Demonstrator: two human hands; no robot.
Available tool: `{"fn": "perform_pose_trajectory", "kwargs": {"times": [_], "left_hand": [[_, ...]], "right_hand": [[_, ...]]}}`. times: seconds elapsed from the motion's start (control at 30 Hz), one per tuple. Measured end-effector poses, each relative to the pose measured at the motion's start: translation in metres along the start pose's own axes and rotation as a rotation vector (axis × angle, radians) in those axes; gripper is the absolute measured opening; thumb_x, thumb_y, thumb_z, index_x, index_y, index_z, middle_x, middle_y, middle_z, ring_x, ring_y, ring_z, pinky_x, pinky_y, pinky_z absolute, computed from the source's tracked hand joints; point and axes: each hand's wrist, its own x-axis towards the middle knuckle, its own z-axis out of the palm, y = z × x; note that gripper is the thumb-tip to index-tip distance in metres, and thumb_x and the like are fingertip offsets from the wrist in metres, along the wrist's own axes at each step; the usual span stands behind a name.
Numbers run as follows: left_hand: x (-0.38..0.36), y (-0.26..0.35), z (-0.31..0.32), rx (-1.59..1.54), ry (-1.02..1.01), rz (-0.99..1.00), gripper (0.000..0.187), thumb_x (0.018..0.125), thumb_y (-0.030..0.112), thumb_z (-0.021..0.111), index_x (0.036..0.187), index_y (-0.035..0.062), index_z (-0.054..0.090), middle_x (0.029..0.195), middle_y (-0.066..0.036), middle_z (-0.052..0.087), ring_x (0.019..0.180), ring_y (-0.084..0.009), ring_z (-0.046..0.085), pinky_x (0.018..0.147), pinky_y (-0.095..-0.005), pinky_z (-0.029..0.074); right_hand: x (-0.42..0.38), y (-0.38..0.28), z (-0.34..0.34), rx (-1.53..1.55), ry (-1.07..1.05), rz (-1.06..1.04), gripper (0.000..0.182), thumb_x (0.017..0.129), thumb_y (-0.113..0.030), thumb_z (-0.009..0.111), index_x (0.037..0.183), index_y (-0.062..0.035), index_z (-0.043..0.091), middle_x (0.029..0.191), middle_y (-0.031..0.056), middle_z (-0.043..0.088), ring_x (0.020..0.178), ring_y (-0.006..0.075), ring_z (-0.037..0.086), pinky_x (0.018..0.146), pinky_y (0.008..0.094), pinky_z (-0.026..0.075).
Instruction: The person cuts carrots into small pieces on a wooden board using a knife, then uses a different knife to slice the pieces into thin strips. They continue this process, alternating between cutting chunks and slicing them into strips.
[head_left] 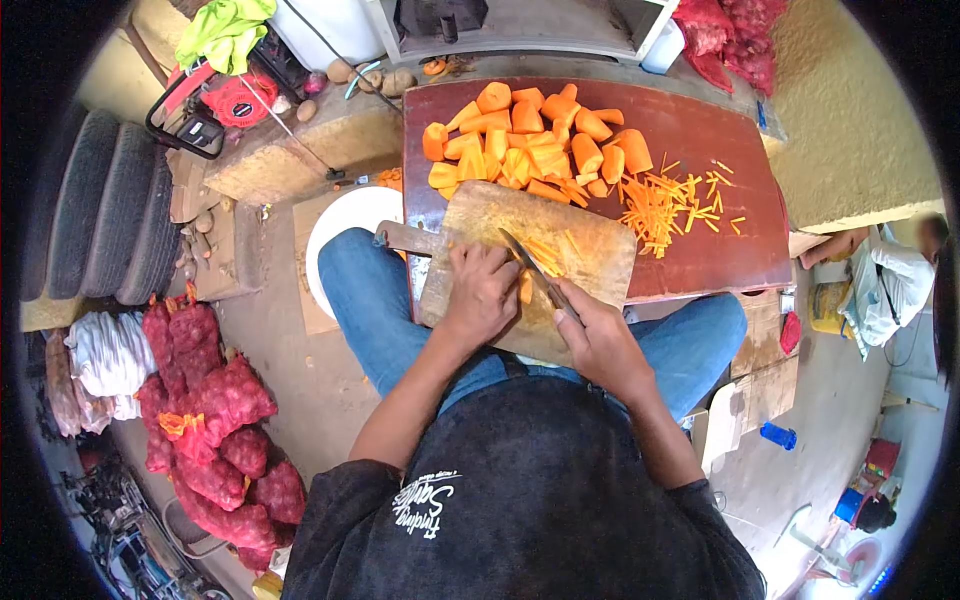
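The handle of the knife (528, 262) is lost inside my right hand (597, 332), and my left hand (482, 292) curls down, its fingertips partly hidden. My knee (362, 268) blocks part of the white round thing (328, 212). Up top, red net sacks (745, 42) get cut off; the shirt's smallest lettering (443, 476) is too tiny to read.

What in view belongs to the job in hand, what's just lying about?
In use:
- worn wooden board
- dark-bladed knife
- orange carrot chunks
- thin orange strips
- dark-red table

Lying about:
- black rubber tyres
- red mesh sacks
- lime-green cloth
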Motion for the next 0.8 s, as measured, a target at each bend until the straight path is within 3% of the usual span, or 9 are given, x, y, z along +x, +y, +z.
{"fn": "perform_pose_trajectory", "kwargs": {"times": [0.1, 0.2, 0.3, 0.5, 0.67, 0.8], "left_hand": [[0.0, 0.0, -0.003, -0.001, -0.017, -0.014, 0.02, 0.084, 0.009, 0.078, 0.103, 0.0031, 0.079, 0.099, -0.011, 0.063, 0.099, -0.0332, 0.06, 0.1, -0.0519, 0.038], [0.0, 0.001, -0.003, 0.008, -0.023, -0.024, 0.02, 0.085, 0.009, 0.078, 0.103, 0.0029, 0.079, 0.099, -0.011, 0.063, 0.1, -0.0331, 0.06, 0.1, -0.0517, 0.039], [0.002, 0.0, -0.001, 0.023, 0.004, -0.007, 0.019, 0.084, 0.009, 0.078, 0.103, 0.0027, 0.079, 0.099, -0.011, 0.064, 0.1, -0.0331, 0.06, 0.1, -0.0515, 0.039], [0.002, 0.0, 0.0, 0.031, -0.005, -0.002, 0.018, 0.085, 0.011, 0.078, 0.101, 0.0034, 0.079, 0.099, -0.01, 0.064, 0.101, -0.0325, 0.061, 0.099, -0.0514, 0.039], [0.002, -0.002, 0.001, 0.03, -0.01, 0.011, 0.018, 0.086, 0.012, 0.077, 0.103, 0.0048, 0.08, 0.097, -0.01, 0.062, 0.1, -0.0324, 0.06, 0.098, -0.0515, 0.039], [0.002, -0.001, 0.002, 0.026, 0.017, 0.028, 0.019, 0.087, 0.011, 0.076, 0.105, 0.0048, 0.08, 0.099, -0.01, 0.064, 0.101, -0.0324, 0.061, 0.098, -0.0516, 0.039]], "right_hand": [[-0.001, -0.008, -0.008, -0.043, 0.004, -0.028, 0.042, 0.106, -0.01, 0.065, 0.146, 0.0012, 0.059, 0.125, 0.0336, 0.073, 0.118, 0.0521, 0.07, 0.098, 0.0538, 0.058], [-0.002, -0.012, -0.02, -0.089, -0.078, 0.086, 0.045, 0.107, -0.012, 0.066, 0.151, 0.0011, 0.062, 0.137, 0.0289, 0.073, 0.129, 0.0432, 0.072, 0.108, 0.0441, 0.055], [0.002, -0.01, -0.026, -0.092, -0.146, 0.13, 0.046, 0.108, -0.014, 0.065, 0.151, 0.0004, 0.061, 0.138, 0.0284, 0.073, 0.131, 0.0431, 0.071, 0.109, 0.0437, 0.055], [0.001, -0.002, -0.021, -0.041, -0.099, 0.073, 0.045, 0.108, -0.014, 0.065, 0.15, 0.0, 0.061, 0.128, 0.0296, 0.074, 0.122, 0.0445, 0.074, 0.101, 0.0441, 0.057], [0.018, -0.003, -0.018, -0.075, -0.151, 0.13, 0.043, 0.108, -0.013, 0.064, 0.149, 0.0011, 0.061, 0.118, 0.0285, 0.075, 0.108, 0.0396, 0.077, 0.096, 0.0422, 0.058], [0.018, 0.014, -0.011, 0.086, 0.111, 0.055, 0.042, 0.108, -0.013, 0.064, 0.147, 0.0033, 0.062, 0.115, 0.0244, 0.076, 0.105, 0.0312, 0.077, 0.097, 0.0397, 0.058]]}}
